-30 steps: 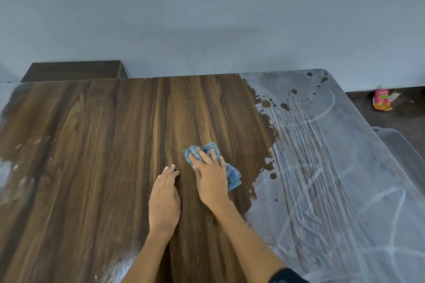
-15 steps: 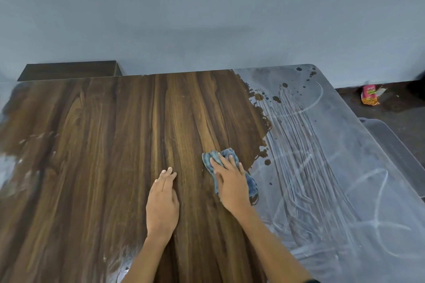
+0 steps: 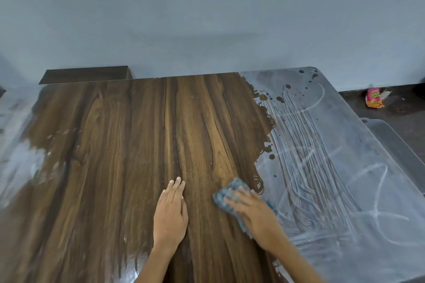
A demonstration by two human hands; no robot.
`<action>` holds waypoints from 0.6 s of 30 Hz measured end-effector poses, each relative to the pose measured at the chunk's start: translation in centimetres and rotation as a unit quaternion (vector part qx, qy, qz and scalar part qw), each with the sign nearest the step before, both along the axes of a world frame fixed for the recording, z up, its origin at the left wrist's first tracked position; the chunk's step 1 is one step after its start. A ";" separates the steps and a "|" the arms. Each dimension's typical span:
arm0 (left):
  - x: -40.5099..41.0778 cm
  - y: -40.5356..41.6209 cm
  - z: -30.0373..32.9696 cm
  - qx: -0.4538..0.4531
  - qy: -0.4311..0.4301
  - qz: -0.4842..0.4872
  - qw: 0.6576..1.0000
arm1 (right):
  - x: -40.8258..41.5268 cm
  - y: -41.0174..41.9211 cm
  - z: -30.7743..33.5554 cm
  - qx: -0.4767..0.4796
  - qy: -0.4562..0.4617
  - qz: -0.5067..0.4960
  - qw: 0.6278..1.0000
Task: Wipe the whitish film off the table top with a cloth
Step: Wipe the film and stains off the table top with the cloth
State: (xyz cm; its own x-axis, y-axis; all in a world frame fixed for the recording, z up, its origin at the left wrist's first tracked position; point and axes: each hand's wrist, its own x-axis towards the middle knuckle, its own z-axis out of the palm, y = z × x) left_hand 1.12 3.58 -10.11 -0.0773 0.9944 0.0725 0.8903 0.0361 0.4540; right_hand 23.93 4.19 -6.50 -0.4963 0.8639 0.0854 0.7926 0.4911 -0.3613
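A dark wooden table top [image 3: 138, 156] fills the view, its middle bare wood. Whitish film [image 3: 333, 167] with streaks and swirls covers its right side, and a smaller patch [image 3: 18, 163] lies at the left edge. My right hand [image 3: 257, 216] presses flat, fingers spread, on a crumpled blue cloth [image 3: 226, 193] right at the border between the bare wood and the film. The hand hides most of the cloth. My left hand [image 3: 170, 211] rests flat on the bare wood, just left of the cloth, fingers straight and together.
A grey wall [image 3: 207, 18] rises behind the table's far edge. A dark wooden block [image 3: 85, 74] sits behind the far left corner. On the dark floor to the right lies a pink and orange snack packet [image 3: 373, 99], and a film-covered lower surface [image 3: 391, 135] adjoins the table.
My right hand has slid the cloth to the right and towards me, from the bare wood to the edge of the film. My left hand has stayed flat in place.
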 end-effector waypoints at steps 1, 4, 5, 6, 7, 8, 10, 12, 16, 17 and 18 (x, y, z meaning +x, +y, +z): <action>-0.1 -0.4 0.0 0.000 0.003 -0.002 1.000 | 0.4 1.1 0.3 -0.012 0.031 -0.060 0.998; -0.2 -1.7 0.1 -0.003 0.010 -0.003 1.000 | -2.1 4.8 0.1 -0.049 0.090 -0.256 0.961; -0.2 -2.1 0.3 -0.010 0.011 -0.003 1.000 | -3.8 5.2 -0.1 -0.041 0.077 -0.281 0.956; -0.3 -2.6 0.4 -0.019 0.008 -0.006 1.000 | -5.6 5.0 -0.4 -0.026 0.077 -0.278 0.957; -0.5 -3.1 0.5 -0.025 0.005 -0.009 1.000 | -7.3 4.1 -0.4 -0.023 0.080 -0.244 0.966; -0.7 -3.6 0.5 -0.031 0.002 -0.012 0.999 | -8.7 2.6 -0.5 -0.033 0.086 -0.182 0.979; -1.2 -4.6 0.3 -0.041 -0.002 -0.014 0.999 | -9.7 -1.8 -1.2 -0.041 0.083 -0.043 0.995; -1.5 -5.4 0.3 -0.052 -0.003 -0.016 0.999 | -7.6 -5.8 -2.5 -0.040 0.043 0.055 0.997; -1.9 -6.9 0.5 -0.050 0.002 -0.019 0.999 | -0.9 -7.7 -3.0 -0.025 0.032 0.025 0.999; -2.0 -7.2 0.5 -0.047 0.008 -0.020 0.999 | 0.1 -7.1 -2.4 -0.033 0.065 -0.032 0.997; -2.2 -7.4 0.3 -0.041 0.012 -0.019 0.999 | 0.3 -6.0 -1.9 -0.049 0.100 -0.096 0.989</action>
State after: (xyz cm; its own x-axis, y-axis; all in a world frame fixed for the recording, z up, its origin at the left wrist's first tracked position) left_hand -1.05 -3.84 -9.77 -0.0378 0.9993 -0.0070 0.9025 0.0372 0.4291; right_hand 24.19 -1.86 -8.43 -0.3049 0.9494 0.0759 0.7757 0.2937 -0.5586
